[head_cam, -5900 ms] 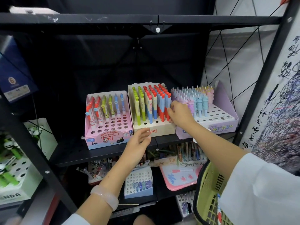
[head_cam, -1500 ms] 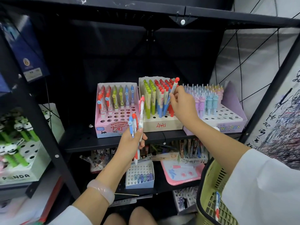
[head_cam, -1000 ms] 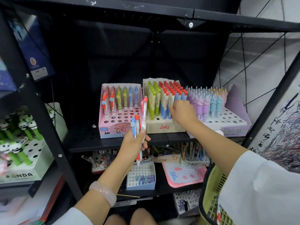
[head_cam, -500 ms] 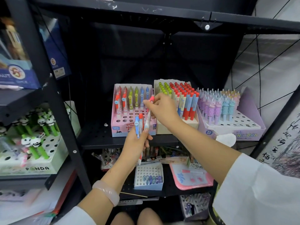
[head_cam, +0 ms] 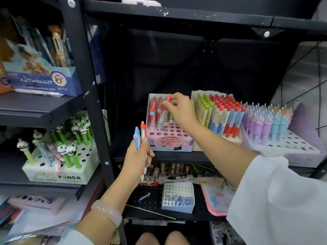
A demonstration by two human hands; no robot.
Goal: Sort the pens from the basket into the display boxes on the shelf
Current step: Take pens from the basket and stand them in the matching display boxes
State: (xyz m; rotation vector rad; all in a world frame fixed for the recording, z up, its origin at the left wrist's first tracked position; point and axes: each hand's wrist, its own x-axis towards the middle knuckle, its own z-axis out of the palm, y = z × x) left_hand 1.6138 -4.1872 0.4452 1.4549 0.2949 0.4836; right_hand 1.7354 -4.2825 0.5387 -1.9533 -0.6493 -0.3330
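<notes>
The right hand (head_cam: 178, 110) is pinching a pink-capped pen (head_cam: 163, 114) over the pink display box (head_cam: 169, 140), aligning it with a hole, while the left hand (head_cam: 137, 158) is gripping spare pens (head_cam: 139, 137) for subsequent insertion.

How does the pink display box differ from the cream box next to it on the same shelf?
The pink box has many open holes across its front rows; the cream box looks packed, with hardly any holes showing. The pink box has printed lettering on its front, while the cream box's front is hidden behind the right forearm. The right hand holds a pen over the pink box; no hand is at the cream one. Both hold pens upright.
</notes>
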